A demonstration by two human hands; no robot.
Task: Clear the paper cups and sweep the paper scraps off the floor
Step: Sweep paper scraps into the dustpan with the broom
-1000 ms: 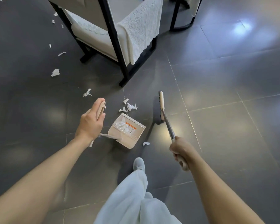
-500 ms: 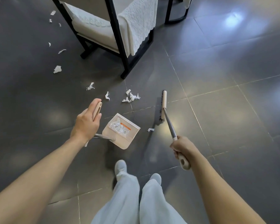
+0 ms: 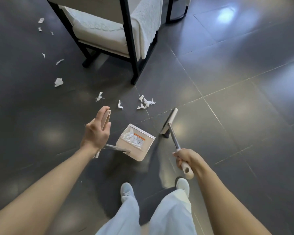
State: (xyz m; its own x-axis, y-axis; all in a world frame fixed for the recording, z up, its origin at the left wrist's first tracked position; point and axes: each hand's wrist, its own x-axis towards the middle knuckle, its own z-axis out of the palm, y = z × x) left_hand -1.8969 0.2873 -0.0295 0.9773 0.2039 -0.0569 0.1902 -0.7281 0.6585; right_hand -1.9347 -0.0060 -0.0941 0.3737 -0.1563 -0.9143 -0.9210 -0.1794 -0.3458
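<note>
Both hands are busy and well apart, one tool each.

My left hand [image 3: 96, 133] is wrapped round the beige grip at the top of a long-handled beige plastic dustpan [image 3: 139, 155]. The tip of the grip pokes out above my fingers. A thin metal rod runs from below my wrist to the back of the pan. The pan's open mouth faces away from me, towards the chair. I cannot tell whether it rests on the tiles or hangs just above them. White torn paper scraps [image 3: 131, 134] already lie inside it, against the comb teeth, beside an orange-and-white label.

My right hand [image 3: 185, 158] is clenched round the beige end grip of a broom [image 3: 169, 121] with a grey metal shaft. Its narrow beige head, with dark bristles, sits down at the floor just right of the pan and apart from it.

More scraps lie on the dark grey tiled floor [image 3: 227, 82] ahead of the pan:
- a small cluster [image 3: 146, 103], nearest the broom head
- a single curl [image 3: 120, 104] to its left
- another piece [image 3: 99, 97] further left
- a bigger crumpled piece [image 3: 58, 82] far left
- smaller bits trailing away beyond it [image 3: 59, 61]

A black-framed chair with a cream cushion [image 3: 100, 34] and a white lace cover [image 3: 146, 19] stands behind the scraps.

My pale blue shoes [image 3: 126, 192] and light trousers [image 3: 170, 214] show at the bottom.
</note>
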